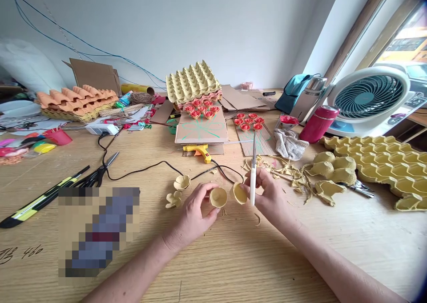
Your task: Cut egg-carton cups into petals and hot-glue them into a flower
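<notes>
My left hand (195, 209) pinches a small yellow egg-carton cup (218, 197) just above the wooden table (233, 258). My right hand (267, 194) holds a second yellow cup (239, 192) with its fingertips, and a white-handled pair of scissors (253, 169) stands upright in the same hand, blades pointing up. The two cups sit close together, almost touching. Two cut yellow flower shapes (178, 191) lie on the table just left of my left hand.
A yellow glue gun (200, 151) with its black cord lies behind the hands. Yellow carton scraps (320, 176) and an egg tray (383, 160) are at the right. Red paper flowers (248, 121) rest on cardboard. Black scissors (100, 171), a fan (367, 96) and a red bottle (318, 124) stand around.
</notes>
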A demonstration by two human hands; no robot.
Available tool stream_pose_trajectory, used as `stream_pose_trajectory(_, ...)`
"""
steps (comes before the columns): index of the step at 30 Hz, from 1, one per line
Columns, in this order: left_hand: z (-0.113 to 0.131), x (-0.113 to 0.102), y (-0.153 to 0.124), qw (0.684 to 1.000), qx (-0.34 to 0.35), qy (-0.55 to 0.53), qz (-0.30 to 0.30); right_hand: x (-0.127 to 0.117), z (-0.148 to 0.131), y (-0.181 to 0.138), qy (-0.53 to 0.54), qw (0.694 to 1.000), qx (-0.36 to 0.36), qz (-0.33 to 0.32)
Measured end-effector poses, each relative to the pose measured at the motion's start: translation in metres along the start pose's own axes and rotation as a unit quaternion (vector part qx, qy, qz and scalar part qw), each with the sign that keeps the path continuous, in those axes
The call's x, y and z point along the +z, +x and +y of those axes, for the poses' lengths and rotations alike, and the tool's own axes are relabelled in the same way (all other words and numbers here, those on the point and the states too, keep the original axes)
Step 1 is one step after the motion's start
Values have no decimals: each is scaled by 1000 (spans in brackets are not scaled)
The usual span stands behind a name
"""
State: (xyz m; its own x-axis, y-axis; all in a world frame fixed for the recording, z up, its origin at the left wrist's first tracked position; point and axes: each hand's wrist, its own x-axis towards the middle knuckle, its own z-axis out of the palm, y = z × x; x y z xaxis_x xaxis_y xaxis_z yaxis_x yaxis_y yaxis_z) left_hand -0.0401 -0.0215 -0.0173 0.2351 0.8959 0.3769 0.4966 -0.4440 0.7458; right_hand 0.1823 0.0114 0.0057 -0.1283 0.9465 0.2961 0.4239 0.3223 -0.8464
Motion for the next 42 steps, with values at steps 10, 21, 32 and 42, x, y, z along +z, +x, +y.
stream_pose_trajectory(10, 11, 6, -8, 997, 4, -42, -65, 19, -1, -16, -91, 991, -94, -5)
stream_pose_trajectory(21, 9, 11, -7, 989, -27, -133, -55, 22, 1, -16, -195, 960, -199, 26)
stream_pose_trajectory(32, 12, 12, -3, 974, -82, -204, -55, 22, 2, -17, -156, 977, -145, -6)
stream_pose_trajectory(42, 17, -4, 5, 868, -225, -438, -67, 2, -12, -13, 42, 992, -49, -104)
